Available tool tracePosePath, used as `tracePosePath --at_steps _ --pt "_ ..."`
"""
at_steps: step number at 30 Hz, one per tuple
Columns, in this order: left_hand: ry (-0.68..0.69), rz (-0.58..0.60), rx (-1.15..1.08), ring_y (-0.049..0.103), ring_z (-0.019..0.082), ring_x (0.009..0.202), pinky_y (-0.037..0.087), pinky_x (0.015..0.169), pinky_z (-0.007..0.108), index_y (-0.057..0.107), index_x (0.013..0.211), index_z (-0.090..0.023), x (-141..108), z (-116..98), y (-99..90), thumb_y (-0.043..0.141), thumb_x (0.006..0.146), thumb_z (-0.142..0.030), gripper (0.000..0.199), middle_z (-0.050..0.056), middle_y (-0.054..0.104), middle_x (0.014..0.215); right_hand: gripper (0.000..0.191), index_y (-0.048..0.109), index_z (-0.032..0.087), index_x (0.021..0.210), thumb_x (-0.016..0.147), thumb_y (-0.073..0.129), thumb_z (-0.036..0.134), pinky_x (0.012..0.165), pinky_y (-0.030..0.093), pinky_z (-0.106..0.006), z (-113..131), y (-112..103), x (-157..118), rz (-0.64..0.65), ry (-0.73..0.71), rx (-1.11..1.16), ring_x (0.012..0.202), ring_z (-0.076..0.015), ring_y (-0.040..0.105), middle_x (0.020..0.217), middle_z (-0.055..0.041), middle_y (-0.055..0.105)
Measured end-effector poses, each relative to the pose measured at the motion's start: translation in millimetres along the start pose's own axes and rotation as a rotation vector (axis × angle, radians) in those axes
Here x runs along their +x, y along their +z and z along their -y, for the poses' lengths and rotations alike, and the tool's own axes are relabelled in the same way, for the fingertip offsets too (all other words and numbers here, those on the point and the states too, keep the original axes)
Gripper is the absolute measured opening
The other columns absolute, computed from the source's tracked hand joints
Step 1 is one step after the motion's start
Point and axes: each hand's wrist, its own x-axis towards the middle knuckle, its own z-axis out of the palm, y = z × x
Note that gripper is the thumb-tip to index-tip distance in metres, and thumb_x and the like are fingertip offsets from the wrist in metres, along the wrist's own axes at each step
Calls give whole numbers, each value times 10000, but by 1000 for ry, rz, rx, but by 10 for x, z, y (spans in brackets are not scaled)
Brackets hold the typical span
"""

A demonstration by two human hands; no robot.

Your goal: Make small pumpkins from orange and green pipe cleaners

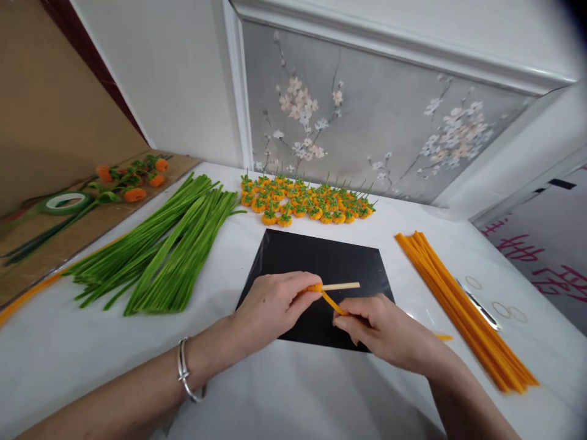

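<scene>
Left hand point(275, 307): pinching stick point(343, 286) and coil point(316, 287), centre-dial, above the mat point(323, 253)!
Right hand point(384, 327): gripping the strip point(332, 302); coil looks part-wound.
Done, apparently: pumpkins point(315, 213), massed at 12.
Unused: orange stems point(458, 308) at 3, green stems point(188, 250) at 10.

Magenta chars point(520, 245) on white panel point(559, 211), far R, illeg.

I see before me a white counter point(59, 373), which meets a pale wall point(160, 73). On this wall, a white frame point(367, 40) surrounds a grey panel point(367, 104) with painted blossoms point(298, 101). At the right, a pale surface point(564, 220) carries pink writing point(518, 247).
</scene>
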Motion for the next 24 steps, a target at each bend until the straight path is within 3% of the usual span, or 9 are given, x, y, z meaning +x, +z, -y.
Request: tracePosePath --at_steps 5,10,16,21,24 --pt "9 41 225 647 160 730 436 664 260 623 946 -218 -25 61 66 476 936 -238 149 -17 699 844 282 522 192 685 947 418 219 508 248 -260 112 64 -75 -169 -112 -359 527 -108 482 621 23 567" --pt "57 82 224 658 153 706 452 613 230 634 938 -199 -54 53 96 473 921 -192 162 3 692 798 314 636 198 838 983 365 261 505 298 -253 146 65 -48 -338 -248 -462 556 -118 525 717 -20 602" --pt "138 83 184 635 141 668 441 594 222 632 865 -188 -51 -5 73 482 918 -193 159 -3 670 745 288 673 221 892 972 413 314 644 429 -243 32 12 65 -443 -241 -230 701 -138 594 802 -43 643" --pt "205 142 196 627 148 689 442 625 236 632 834 -171 -52 -44 63 497 919 -200 163 6 668 755 205 673 225 790 915 537 315 651 414 -245 -30 -7 152 -470 -165 -59 683 -131 580 763 -7 630" --pt "248 138 172 626 147 687 448 625 237 635 840 -167 -54 -58 58 503 923 -225 167 12 675 762 249 637 215 701 899 556 341 612 380 -239 -50 -18 179 -428 -109 -11 641 -118 542 695 16 600"
